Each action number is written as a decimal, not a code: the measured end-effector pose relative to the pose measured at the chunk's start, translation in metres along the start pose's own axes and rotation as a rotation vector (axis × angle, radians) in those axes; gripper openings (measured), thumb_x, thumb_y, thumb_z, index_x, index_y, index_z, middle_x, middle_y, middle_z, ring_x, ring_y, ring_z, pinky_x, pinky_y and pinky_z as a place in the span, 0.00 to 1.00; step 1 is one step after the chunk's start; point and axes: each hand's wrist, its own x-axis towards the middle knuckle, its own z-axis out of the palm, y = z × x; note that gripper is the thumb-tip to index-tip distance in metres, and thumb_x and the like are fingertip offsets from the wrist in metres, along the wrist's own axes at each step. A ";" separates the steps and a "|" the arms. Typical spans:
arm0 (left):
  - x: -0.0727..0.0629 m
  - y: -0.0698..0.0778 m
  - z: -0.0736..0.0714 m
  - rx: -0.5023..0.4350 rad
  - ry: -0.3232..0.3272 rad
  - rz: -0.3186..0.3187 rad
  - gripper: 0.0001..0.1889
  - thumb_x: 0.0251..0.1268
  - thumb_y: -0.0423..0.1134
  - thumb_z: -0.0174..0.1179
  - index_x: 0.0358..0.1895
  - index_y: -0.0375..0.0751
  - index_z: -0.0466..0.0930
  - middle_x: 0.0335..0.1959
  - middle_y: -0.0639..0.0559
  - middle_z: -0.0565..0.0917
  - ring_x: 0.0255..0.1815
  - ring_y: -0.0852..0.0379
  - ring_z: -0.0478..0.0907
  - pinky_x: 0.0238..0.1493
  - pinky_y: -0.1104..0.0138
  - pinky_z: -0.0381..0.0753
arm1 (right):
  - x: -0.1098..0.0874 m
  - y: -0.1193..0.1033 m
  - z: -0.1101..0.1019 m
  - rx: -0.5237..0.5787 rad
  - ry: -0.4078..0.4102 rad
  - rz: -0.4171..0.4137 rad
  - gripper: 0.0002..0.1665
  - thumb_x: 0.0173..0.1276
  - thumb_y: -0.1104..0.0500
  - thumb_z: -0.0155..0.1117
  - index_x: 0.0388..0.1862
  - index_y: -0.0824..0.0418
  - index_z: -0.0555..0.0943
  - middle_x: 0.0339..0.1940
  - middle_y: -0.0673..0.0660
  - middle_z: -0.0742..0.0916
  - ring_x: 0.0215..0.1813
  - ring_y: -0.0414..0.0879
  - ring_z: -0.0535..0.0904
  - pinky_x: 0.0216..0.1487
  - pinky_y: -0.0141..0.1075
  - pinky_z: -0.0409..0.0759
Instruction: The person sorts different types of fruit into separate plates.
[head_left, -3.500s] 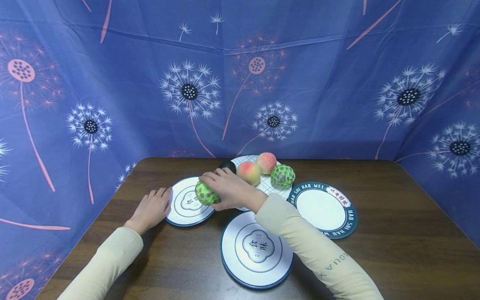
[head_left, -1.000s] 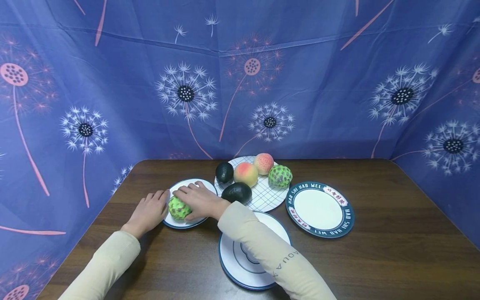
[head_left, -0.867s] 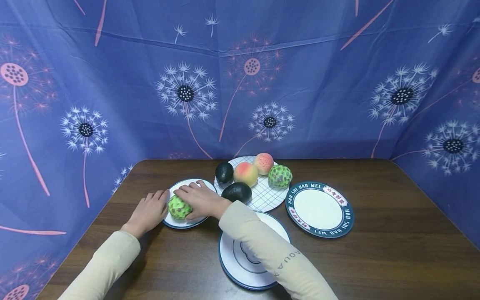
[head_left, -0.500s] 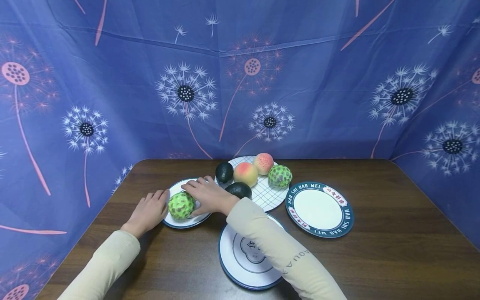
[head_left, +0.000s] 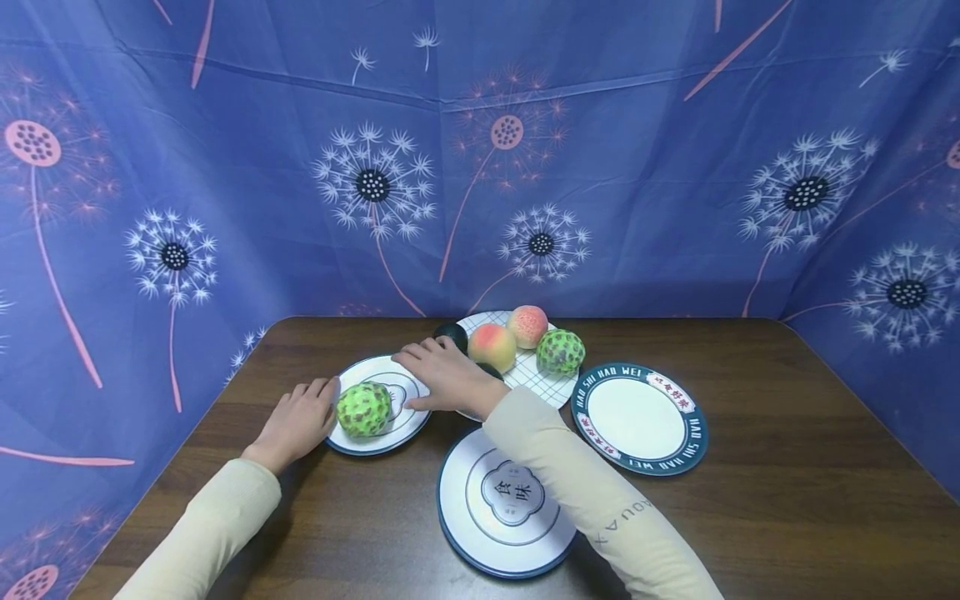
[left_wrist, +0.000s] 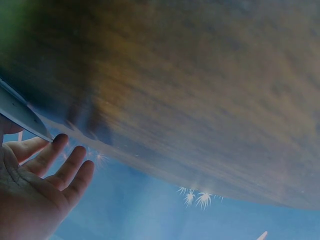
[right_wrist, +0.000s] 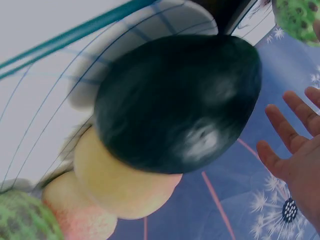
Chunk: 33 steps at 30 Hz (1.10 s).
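Note:
On the small white plate (head_left: 405, 427) at left sits a green, dark-spotted custard apple (head_left: 363, 409), with no hand on it. My left hand (head_left: 296, 421) is at that plate's left rim; in the left wrist view its fingers (left_wrist: 75, 167) are spread and fairly straight, one fingertip at the plate edge. My right hand (head_left: 450, 375) hovers between this plate and the checked plate (head_left: 536, 390), holding nothing, fingers loosely extended in the right wrist view. Beneath it, an avocado (right_wrist: 175, 105) is mostly hidden in the head view; another avocado (head_left: 452, 335) shows behind the fingers.
Two peaches (head_left: 492, 347) and a second custard apple (head_left: 561, 352) share the checked plate. A green-rimmed plate (head_left: 697, 433) stands to its right. Stacked white plates (head_left: 480, 533) lie at front, partly under the right sleeve. A blue dandelion cloth (head_left: 645, 167) hangs behind the table.
My right hand carried the custard apple left onto the small plate, let it go, and has drawn back right toward the checked plate. The left hand has stayed at the rim.

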 end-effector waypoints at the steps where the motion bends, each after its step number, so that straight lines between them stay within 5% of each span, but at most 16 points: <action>1: 0.000 0.000 0.001 -0.001 0.000 0.000 0.25 0.64 0.38 0.49 0.63 0.29 0.63 0.57 0.33 0.71 0.55 0.34 0.69 0.51 0.42 0.69 | -0.002 0.002 -0.001 0.006 0.008 0.003 0.41 0.60 0.37 0.58 0.68 0.51 0.60 0.66 0.51 0.70 0.65 0.47 0.63 0.67 0.47 0.58; 22: 0.003 -0.001 0.002 -0.006 0.004 0.002 0.25 0.64 0.38 0.48 0.62 0.29 0.63 0.56 0.33 0.72 0.55 0.33 0.69 0.51 0.42 0.69 | -0.045 0.062 -0.008 0.025 0.145 0.118 0.33 0.63 0.43 0.56 0.64 0.54 0.67 0.62 0.54 0.74 0.62 0.53 0.68 0.62 0.53 0.64; 33: 0.002 -0.001 0.001 -0.005 0.003 0.003 0.25 0.64 0.38 0.47 0.63 0.29 0.63 0.57 0.33 0.71 0.55 0.33 0.68 0.51 0.42 0.69 | -0.075 0.094 -0.010 0.032 0.190 0.201 0.34 0.58 0.46 0.64 0.62 0.57 0.69 0.60 0.56 0.76 0.62 0.56 0.68 0.61 0.56 0.63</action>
